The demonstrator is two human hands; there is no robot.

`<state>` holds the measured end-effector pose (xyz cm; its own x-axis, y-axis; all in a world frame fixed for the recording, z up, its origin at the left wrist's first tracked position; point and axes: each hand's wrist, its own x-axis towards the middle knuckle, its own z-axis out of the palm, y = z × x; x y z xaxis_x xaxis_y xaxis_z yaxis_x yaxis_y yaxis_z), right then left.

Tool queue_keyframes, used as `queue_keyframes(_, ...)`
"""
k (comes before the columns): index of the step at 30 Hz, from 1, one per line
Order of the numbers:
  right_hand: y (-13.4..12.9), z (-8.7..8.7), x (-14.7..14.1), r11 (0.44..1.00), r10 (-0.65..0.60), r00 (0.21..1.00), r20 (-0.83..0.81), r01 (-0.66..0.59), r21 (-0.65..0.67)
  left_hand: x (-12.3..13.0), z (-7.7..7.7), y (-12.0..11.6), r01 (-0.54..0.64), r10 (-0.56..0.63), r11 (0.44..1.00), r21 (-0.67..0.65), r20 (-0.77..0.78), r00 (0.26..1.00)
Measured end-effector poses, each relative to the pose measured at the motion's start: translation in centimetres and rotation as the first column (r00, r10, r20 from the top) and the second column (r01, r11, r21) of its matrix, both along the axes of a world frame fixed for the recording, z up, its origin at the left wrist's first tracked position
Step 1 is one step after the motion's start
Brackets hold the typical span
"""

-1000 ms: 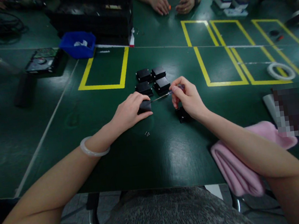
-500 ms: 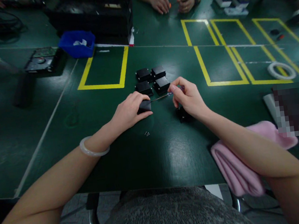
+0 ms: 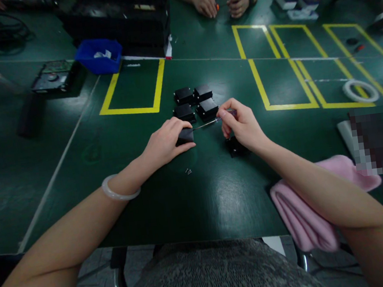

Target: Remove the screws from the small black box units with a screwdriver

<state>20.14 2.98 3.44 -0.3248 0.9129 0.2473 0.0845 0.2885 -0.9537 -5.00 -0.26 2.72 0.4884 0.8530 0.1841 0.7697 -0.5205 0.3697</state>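
My left hand (image 3: pixel 169 140) grips a small black box (image 3: pixel 186 136) on the green table, thumb on the near side and fingers on the far side. In my right hand (image 3: pixel 239 121) is a screwdriver (image 3: pixel 206 124), held almost level, its thin shaft reaching left to the black box. Whether the tip sits in a screw is too small to tell. Just beyond stand several similar black boxes (image 3: pixel 205 108) in a tight group. Another black part (image 3: pixel 235 146) lies partly hidden under my right hand. A few small screws (image 3: pixel 188 171) lie on the near side of the box.
A pink cloth (image 3: pixel 303 216) hangs over the table's front edge at right. A blue bin (image 3: pixel 99 57) and a hard drive (image 3: pixel 54 77) stand at back left. Yellow tape outlines (image 3: pixel 292 107) and a white tape roll (image 3: pixel 360 90) are at right. Across the table is a person's hand (image 3: pixel 205 5).
Both of my hands stay almost exactly in place, with the screwdriver still against the box. The person's hands across the table have shifted slightly.
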Motion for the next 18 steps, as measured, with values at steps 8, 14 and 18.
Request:
queue_keyframes(8, 0.13, -0.05, 0.21, 1.000, 0.010, 0.999, 0.035, -0.011, 0.019, 0.01, -0.20, 0.06, 0.000, 0.000, 1.000, 0.012, -0.006, 1.000)
queue_keyframes(14, 0.06, -0.18, 0.04, 0.999, -0.004, 0.999, 0.033, 0.002, 0.045, -0.06, -0.25, 0.05, -0.001, 0.001, 1.000, 0.015, -0.001, 1.000)
queue_keyframes(18, -0.09, -0.10, 0.07, 0.999, -0.009, 0.999, 0.038, 0.007, 0.048, -0.10, -0.24, 0.11, 0.005, -0.004, 1.000, 0.013, -0.003, 1.000)
